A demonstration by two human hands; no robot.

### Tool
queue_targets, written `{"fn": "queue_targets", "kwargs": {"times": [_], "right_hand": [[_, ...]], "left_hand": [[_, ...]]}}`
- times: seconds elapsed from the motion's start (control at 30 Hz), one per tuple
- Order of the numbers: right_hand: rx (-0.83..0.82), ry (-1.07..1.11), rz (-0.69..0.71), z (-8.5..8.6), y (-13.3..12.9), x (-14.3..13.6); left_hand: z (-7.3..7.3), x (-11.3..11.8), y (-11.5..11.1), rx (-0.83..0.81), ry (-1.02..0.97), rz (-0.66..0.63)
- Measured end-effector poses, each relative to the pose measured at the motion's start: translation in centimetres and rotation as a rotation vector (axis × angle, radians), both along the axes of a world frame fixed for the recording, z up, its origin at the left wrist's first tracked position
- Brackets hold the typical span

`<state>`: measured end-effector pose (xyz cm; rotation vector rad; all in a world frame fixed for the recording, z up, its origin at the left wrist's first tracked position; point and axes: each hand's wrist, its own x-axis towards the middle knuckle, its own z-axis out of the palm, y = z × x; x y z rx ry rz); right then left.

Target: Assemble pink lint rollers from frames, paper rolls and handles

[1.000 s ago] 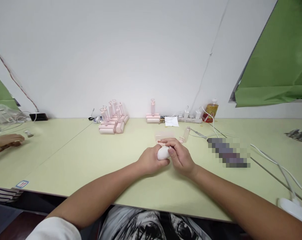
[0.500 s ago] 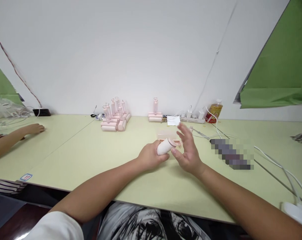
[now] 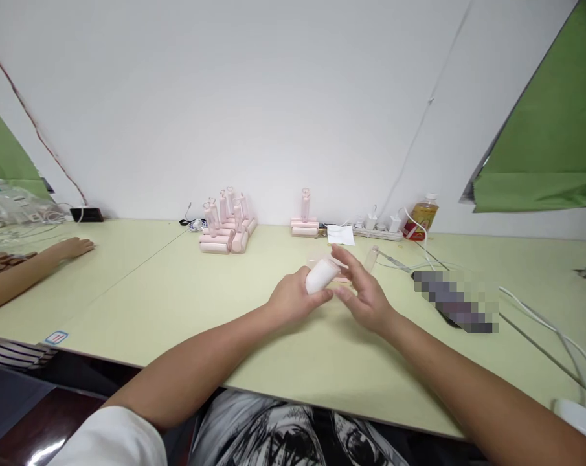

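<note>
My left hand (image 3: pixel 293 297) is wrapped round a white cylinder (image 3: pixel 320 276), which tilts up to the right. Beside the cylinder's upper end is my right hand (image 3: pixel 367 299), its thumb and fingers apart and nothing gripped between them. Behind the hands a pale pink tray-like piece (image 3: pixel 342 279) lies on the table, mostly hidden. A small clear tube (image 3: pixel 371 258) stands just beyond my right hand.
Pink cylinders with clear tubes (image 3: pixel 222 226) are grouped at the back left, and a smaller set (image 3: pixel 305 226) near the wall. A power strip (image 3: pixel 377 233), drink bottle (image 3: pixel 421 217), blurred dark object (image 3: pixel 452 303) and cables lie right. Another person's hand (image 3: pixel 75 248) rests far left.
My right hand's fingers have come nearer the cylinder's end. The cylinder has turned slightly, hiding its dark rim line. The clear tube now shows more fully. The view has shifted slightly.
</note>
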<state>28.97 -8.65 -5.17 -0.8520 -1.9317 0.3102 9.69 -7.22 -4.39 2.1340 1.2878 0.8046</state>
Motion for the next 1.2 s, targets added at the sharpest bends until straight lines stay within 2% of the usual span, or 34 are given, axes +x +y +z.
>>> {"fn": "queue_targets", "kwargs": {"times": [0.07, 0.13, 0.27, 0.43, 0.63, 0.9, 1.07, 1.2], "right_hand": [[0.001, 0.032, -0.16, 0.0, 0.7, 0.7], [-0.006, -0.049, -0.326, 0.0, 1.6, 1.4], [-0.064, -0.285, -0.444, -0.6, 3.4, 2.4], [-0.163, -0.503, -0.326, -1.7, 3.8, 2.3], [-0.194, -0.565, -0.171, -1.1, 3.0, 1.9], [-0.427, -0.61, -0.087, -0.8, 3.0, 2.6], [-0.442, -0.544, -0.025, -0.1, 2.2, 1.9], [-0.515, -0.55, -0.003, 0.3, 1.8, 1.6]], "left_hand": [[0.1, -0.4, 0.6, 0.018, -0.053, 0.043], [0.2, -0.9, 1.5, 0.021, -0.105, 0.095], [0.1, -1.9, 3.3, -0.008, -0.207, 0.166], [-0.2, -2.3, 3.8, -0.002, -0.311, 0.174], [-0.2, -2.1, 3.8, -0.001, -0.457, 0.08], [0.6, -1.8, 4.0, -0.459, -0.694, 0.025], [0.1, -1.9, 4.3, -0.542, -0.679, 0.023], [-0.2, -1.7, 4.3, -0.557, -0.669, -0.011]]}}
